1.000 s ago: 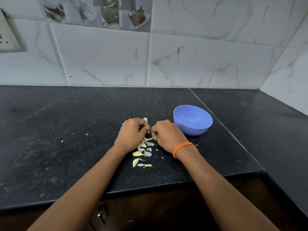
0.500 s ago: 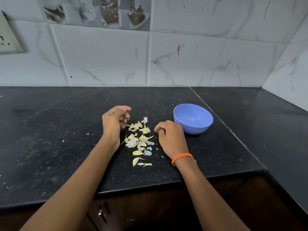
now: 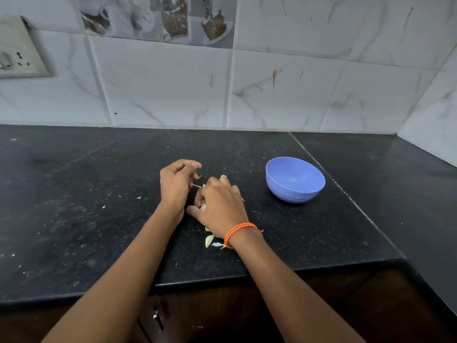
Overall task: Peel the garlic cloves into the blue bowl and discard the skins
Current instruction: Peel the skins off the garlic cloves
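Countertop (image 3: 99, 219) of speckled black stone fills most of what I see, with a white marble-look tiled wall (image 3: 284, 95) rising behind it and a dark wooden cabinet front (image 3: 222, 318) below its near edge. Left of the blue bowl (image 3: 295, 179), high on that wall, sits a switch-and-socket plate (image 3: 17, 53), and a strip of printed cup-and-coffee tiles (image 3: 160, 18) runs up and left of the bowl. The blue bowl itself stands upright on the stone, and from this angle I cannot tell whether any peeled clove lies inside it. My right hand (image 3: 217, 206) lies left of the bowl and a little nearer to me, set down over the heap of garlic skins (image 3: 212, 240) with its fingers curled and its thumb closing against pale pieces beneath the palm, so it is gathering or pinching skins there; the exact piece is hidden. An orange braided thread (image 3: 238, 231) circles that wrist. My left hand (image 3: 176, 184) is just beyond it, farther left of the bowl, lifted slightly off the stone with fingers curled inward and a thin pale sliver (image 3: 197, 185) pinched at the fingertips. A few yellowish skins poke out from under my right wrist on the near side, and tiny white flecks (image 3: 138, 197) dot the stone well left of the bowl.
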`<control>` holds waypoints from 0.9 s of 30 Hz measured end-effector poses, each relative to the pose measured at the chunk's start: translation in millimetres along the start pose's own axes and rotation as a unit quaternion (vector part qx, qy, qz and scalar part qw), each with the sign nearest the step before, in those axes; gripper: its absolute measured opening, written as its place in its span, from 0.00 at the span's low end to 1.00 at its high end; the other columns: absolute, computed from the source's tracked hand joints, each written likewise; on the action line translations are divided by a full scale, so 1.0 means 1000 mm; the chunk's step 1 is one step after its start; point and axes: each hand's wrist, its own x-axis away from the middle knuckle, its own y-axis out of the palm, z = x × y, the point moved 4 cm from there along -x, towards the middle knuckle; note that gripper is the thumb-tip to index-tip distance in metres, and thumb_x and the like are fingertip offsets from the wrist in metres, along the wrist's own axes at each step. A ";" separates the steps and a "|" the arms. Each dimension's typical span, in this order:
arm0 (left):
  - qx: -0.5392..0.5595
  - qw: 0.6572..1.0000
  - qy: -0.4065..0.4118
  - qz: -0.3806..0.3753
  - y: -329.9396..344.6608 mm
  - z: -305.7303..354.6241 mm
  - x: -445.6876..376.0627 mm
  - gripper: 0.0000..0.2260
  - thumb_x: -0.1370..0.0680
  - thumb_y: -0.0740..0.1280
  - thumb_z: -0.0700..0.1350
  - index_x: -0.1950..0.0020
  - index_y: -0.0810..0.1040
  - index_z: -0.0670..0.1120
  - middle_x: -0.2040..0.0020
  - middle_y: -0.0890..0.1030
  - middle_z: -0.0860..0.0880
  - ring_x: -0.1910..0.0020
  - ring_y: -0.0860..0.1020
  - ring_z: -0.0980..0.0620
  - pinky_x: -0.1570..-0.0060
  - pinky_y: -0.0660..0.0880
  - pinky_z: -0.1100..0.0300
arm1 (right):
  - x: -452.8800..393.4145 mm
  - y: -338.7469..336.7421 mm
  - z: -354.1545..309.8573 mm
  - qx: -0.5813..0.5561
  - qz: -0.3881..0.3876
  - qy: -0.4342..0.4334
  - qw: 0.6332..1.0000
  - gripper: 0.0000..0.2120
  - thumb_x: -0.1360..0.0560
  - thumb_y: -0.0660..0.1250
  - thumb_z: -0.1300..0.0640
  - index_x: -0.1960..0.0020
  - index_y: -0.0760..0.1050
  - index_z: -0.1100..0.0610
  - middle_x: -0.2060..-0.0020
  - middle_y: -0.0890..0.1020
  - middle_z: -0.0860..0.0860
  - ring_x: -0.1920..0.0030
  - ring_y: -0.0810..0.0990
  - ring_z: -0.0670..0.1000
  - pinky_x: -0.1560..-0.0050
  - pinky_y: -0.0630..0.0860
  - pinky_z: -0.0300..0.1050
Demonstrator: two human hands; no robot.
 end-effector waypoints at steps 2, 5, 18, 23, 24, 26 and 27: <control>0.000 1.000 -0.001 0.003 0.000 0.000 -0.001 0.09 0.20 0.66 0.36 0.52 0.88 0.41 0.66 0.78 0.47 0.72 0.70 0.57 0.70 0.68 0.64 | -0.001 0.004 -0.004 0.002 -0.014 0.004 1.000 0.09 0.23 0.74 0.44 0.55 0.82 0.49 0.50 0.80 0.47 0.41 0.72 0.53 0.44 0.67 0.53; 0.001 1.000 -0.001 0.002 0.000 0.000 0.000 0.09 0.20 0.67 0.36 0.53 0.88 0.42 0.66 0.78 0.47 0.72 0.70 0.57 0.71 0.68 0.64 | -0.005 0.008 -0.005 -0.005 -0.028 0.000 1.000 0.05 0.21 0.73 0.48 0.53 0.83 0.48 0.51 0.81 0.47 0.41 0.72 0.53 0.41 0.69 0.54; -0.046 0.998 0.049 -0.008 0.003 0.007 0.004 0.10 0.20 0.68 0.37 0.55 0.88 0.47 0.66 0.79 0.47 0.69 0.71 0.58 0.62 0.70 0.60 | -0.010 -0.037 0.065 -0.287 0.118 0.108 0.945 0.07 0.17 0.68 0.52 0.51 0.80 0.54 0.56 0.84 0.45 0.54 0.81 0.40 0.56 0.76 0.33; -0.150 0.984 0.095 -0.023 0.005 0.006 0.003 0.10 0.18 0.69 0.43 0.55 0.87 0.53 0.64 0.83 0.48 0.65 0.79 0.49 0.56 0.81 0.46 | 0.000 -0.034 0.095 -0.276 0.161 0.157 0.935 0.12 0.17 0.70 0.49 0.54 0.83 0.55 0.63 0.84 0.46 0.59 0.82 0.43 0.60 0.75 0.30; -0.186 0.976 0.106 -0.029 0.006 0.005 0.003 0.10 0.18 0.70 0.44 0.55 0.87 0.55 0.63 0.84 0.50 0.63 0.81 0.47 0.57 0.81 0.46 | 0.002 -0.031 0.096 -0.275 0.159 0.158 0.935 0.12 0.17 0.71 0.49 0.54 0.83 0.56 0.63 0.85 0.46 0.59 0.83 0.43 0.60 0.75 0.30; -0.271 0.952 0.133 -0.049 0.008 0.001 0.002 0.10 0.18 0.70 0.46 0.55 0.86 0.58 0.58 0.85 0.57 0.57 0.81 0.48 0.58 0.79 0.49 | 0.006 -0.024 0.095 -0.284 0.149 0.157 0.934 0.11 0.18 0.72 0.50 0.54 0.84 0.56 0.63 0.85 0.46 0.60 0.83 0.42 0.60 0.75 0.30; -0.325 0.932 0.151 -0.060 0.010 0.000 0.002 0.11 0.18 0.69 0.46 0.54 0.86 0.60 0.53 0.85 0.59 0.52 0.79 0.49 0.56 0.77 0.51 | 0.007 -0.022 0.093 -0.292 0.145 0.153 0.933 0.11 0.19 0.73 0.50 0.55 0.85 0.57 0.63 0.85 0.45 0.60 0.83 0.41 0.60 0.76 0.29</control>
